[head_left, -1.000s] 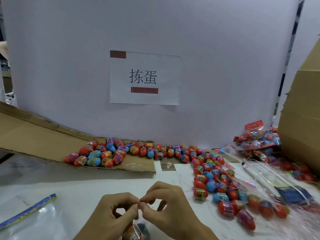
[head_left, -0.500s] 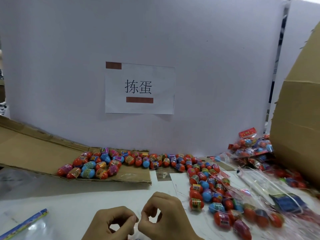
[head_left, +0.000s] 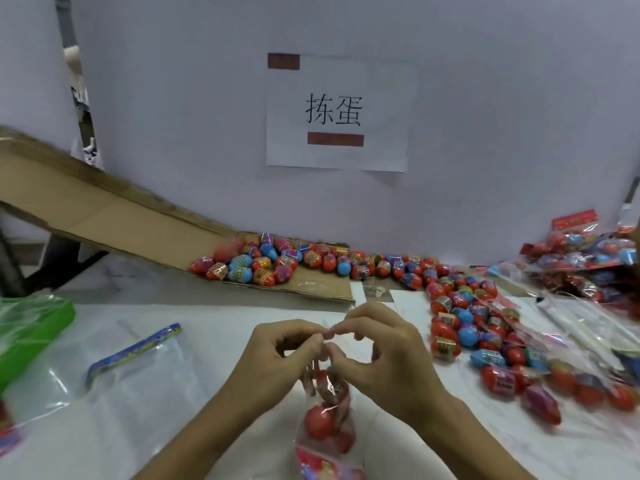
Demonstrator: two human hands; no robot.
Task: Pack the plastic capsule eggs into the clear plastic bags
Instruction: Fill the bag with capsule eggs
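Filled clear bag (head_left: 327, 415) upright, long axis vertical, mouth up, pinched by left hand (head_left: 277, 355) and right hand (head_left: 384, 355) fingertips. White table (head_left: 214, 341); grey backboard (head_left: 485, 133).

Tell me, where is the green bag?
In the head view the green bag lies at the far left edge of the white table, below the sloping cardboard and left of the blue-topped clear bag.

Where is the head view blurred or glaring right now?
Head view: right-edge packed bags smear; glare streaks the empty clear bag; edges bow from the wide lens; both hands' fingers and the held bag read fairly sharp.
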